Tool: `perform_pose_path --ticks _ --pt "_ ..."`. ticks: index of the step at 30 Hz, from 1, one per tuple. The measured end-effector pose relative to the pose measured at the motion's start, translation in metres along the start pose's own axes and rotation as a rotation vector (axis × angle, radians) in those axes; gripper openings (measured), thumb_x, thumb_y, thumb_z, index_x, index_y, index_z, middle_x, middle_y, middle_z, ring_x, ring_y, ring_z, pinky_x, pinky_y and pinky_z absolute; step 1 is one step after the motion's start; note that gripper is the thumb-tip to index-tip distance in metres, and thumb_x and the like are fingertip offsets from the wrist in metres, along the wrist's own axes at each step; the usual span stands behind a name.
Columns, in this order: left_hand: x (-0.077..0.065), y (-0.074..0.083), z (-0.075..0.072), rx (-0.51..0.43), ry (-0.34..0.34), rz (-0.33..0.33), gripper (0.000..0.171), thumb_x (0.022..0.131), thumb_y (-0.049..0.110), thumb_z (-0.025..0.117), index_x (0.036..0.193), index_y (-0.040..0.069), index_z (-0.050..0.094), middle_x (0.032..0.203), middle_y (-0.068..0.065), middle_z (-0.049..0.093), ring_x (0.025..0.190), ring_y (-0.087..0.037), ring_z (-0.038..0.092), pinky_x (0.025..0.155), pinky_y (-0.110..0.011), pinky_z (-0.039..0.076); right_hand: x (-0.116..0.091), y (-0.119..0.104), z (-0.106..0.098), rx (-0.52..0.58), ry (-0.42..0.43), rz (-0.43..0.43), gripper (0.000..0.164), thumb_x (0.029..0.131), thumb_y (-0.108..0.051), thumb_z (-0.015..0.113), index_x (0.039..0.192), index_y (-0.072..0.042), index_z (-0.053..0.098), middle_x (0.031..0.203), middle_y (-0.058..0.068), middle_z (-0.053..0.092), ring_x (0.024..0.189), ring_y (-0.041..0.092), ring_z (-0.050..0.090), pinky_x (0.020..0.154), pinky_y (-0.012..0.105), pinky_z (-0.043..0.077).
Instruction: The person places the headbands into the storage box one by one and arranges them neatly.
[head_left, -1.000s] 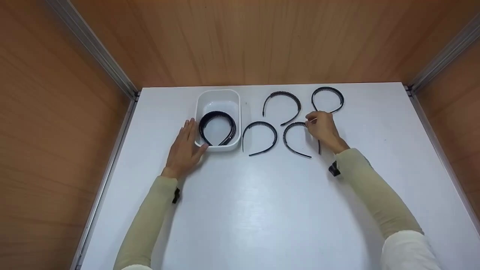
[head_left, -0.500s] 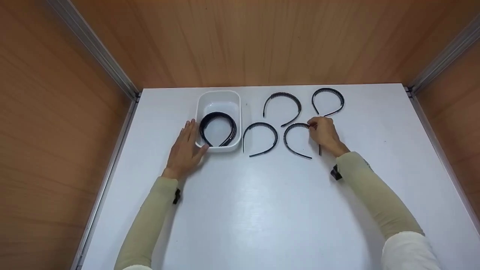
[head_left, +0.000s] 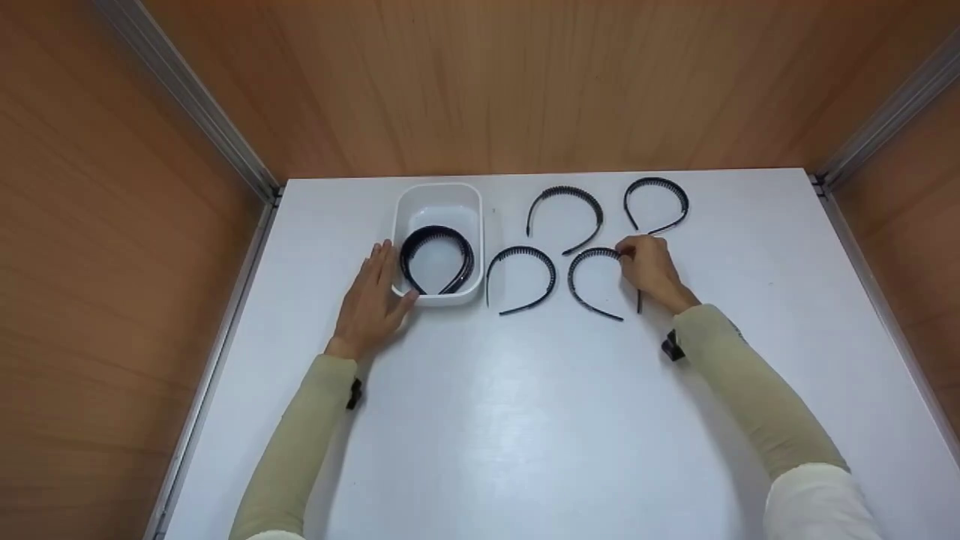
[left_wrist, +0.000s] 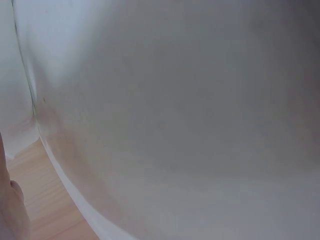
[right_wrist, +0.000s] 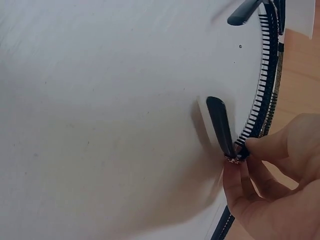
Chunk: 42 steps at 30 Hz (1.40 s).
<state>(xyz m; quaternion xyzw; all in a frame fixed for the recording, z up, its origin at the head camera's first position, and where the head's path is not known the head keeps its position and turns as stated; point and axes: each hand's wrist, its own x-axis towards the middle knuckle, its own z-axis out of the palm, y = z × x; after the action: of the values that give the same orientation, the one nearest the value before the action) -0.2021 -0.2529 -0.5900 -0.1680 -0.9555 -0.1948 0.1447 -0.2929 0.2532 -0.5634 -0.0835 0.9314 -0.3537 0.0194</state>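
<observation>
Pinched the near-right loose black headband [head_left: 571,280] at the right of its toothed crown, on or just above the white table [head_left: 480,420], between thumb and fingertips of the right hand [head_left: 651,271]. Seemed best handled lightly, level, with ends unspread, clear of the neighbouring headband [head_left: 552,277]. Rested the left hand [head_left: 367,304], with straight fingers, against the white tray [head_left: 439,299] with its nested headbands [head_left: 468,262].

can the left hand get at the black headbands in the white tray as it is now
Probably yes: the left hand rests beside the white tray, whose top is open, and nothing covers the black headbands.
</observation>
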Motion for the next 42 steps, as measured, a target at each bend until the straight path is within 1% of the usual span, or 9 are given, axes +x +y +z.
perform_pose_path --ticks 8,12,15,18,23,26,34,39,42 --pt "0.001 0.000 0.000 0.016 -0.036 -0.023 0.086 0.108 0.052 0.055 0.170 0.003 0.021 0.179 -0.014 0.020 0.168 -0.029 0.013 0.138 -0.043 0.014 -0.002 0.002 -0.003 0.036 -0.003 0.033 0.028 0.099 0.006 0.057 0.119 0.009 0.076 0.115 0.027 0.076 0.105 0.036 0.069 0.089 0.045 0.057" --pt "0.001 0.000 0.000 0.005 -0.016 -0.009 0.086 0.107 0.051 0.058 0.169 0.001 0.024 0.178 -0.016 0.022 0.167 -0.032 0.015 0.137 -0.046 0.015 -0.004 0.001 -0.007 0.042 -0.001 0.046 0.027 0.100 0.005 0.058 0.119 0.008 0.077 0.114 0.027 0.076 0.104 0.035 0.069 0.084 0.040 0.056" --pt "0.000 0.000 0.000 -0.003 0.002 0.003 0.086 0.106 0.048 0.060 0.168 0.000 0.026 0.177 -0.017 0.024 0.166 -0.034 0.018 0.137 -0.047 0.016 -0.005 -0.001 -0.010 0.043 0.006 0.045 0.026 0.100 0.004 0.060 0.119 0.007 0.077 0.114 0.026 0.076 0.105 0.036 0.070 0.080 0.035 0.055" --pt "0.000 0.000 0.000 0.001 -0.002 0.000 0.086 0.106 0.047 0.060 0.168 0.000 0.025 0.177 -0.018 0.024 0.166 -0.033 0.017 0.137 -0.046 0.017 -0.006 -0.002 -0.014 0.059 0.005 0.050 0.026 0.100 0.004 0.061 0.120 0.006 0.078 0.116 0.025 0.076 0.106 0.035 0.069 0.076 0.029 0.055" --pt "0.001 0.000 0.000 0.003 0.001 0.004 0.086 0.107 0.049 0.059 0.168 0.000 0.025 0.177 -0.019 0.024 0.166 -0.035 0.018 0.137 -0.047 0.017 -0.009 -0.004 -0.020 0.077 0.014 0.061 0.026 0.099 0.003 0.063 0.120 0.006 0.078 0.116 0.026 0.076 0.106 0.034 0.069 0.070 0.016 0.049" --pt "0.001 0.000 0.000 -0.002 -0.003 0.002 0.086 0.107 0.051 0.057 0.169 0.000 0.024 0.177 -0.018 0.023 0.166 -0.035 0.018 0.137 -0.046 0.016 -0.009 -0.007 -0.023 0.092 0.018 0.076 0.026 0.097 0.003 0.064 0.120 0.006 0.078 0.116 0.026 0.077 0.103 0.032 0.069 0.066 0.012 0.047" --pt "0.001 0.000 -0.001 -0.002 -0.028 -0.020 0.089 0.108 0.054 0.055 0.170 0.002 0.018 0.179 -0.017 0.019 0.167 -0.034 0.014 0.138 -0.045 0.013 -0.007 -0.018 -0.031 0.125 0.032 0.114 0.025 0.097 0.002 0.067 0.119 0.003 0.079 0.115 0.025 0.076 0.089 0.019 0.071 0.062 0.012 0.053" --pt "0.000 0.000 -0.001 0.015 -0.037 -0.019 0.088 0.108 0.053 0.054 0.171 0.003 0.018 0.179 -0.015 0.018 0.167 -0.032 0.013 0.138 -0.042 0.012 -0.007 -0.025 -0.034 0.157 0.019 0.140 0.025 0.098 0.001 0.068 0.120 0.002 0.079 0.115 0.024 0.076 0.086 0.013 0.070 0.064 0.013 0.057" --pt "0.001 -0.001 0.001 0.007 -0.027 -0.010 0.088 0.108 0.052 0.055 0.170 0.002 0.019 0.179 -0.016 0.019 0.167 -0.032 0.014 0.138 -0.043 0.012 -0.006 -0.027 -0.034 0.170 0.014 0.138 0.025 0.097 0.001 0.069 0.120 0.003 0.079 0.115 0.024 0.076 0.086 0.011 0.069 0.064 0.013 0.058"
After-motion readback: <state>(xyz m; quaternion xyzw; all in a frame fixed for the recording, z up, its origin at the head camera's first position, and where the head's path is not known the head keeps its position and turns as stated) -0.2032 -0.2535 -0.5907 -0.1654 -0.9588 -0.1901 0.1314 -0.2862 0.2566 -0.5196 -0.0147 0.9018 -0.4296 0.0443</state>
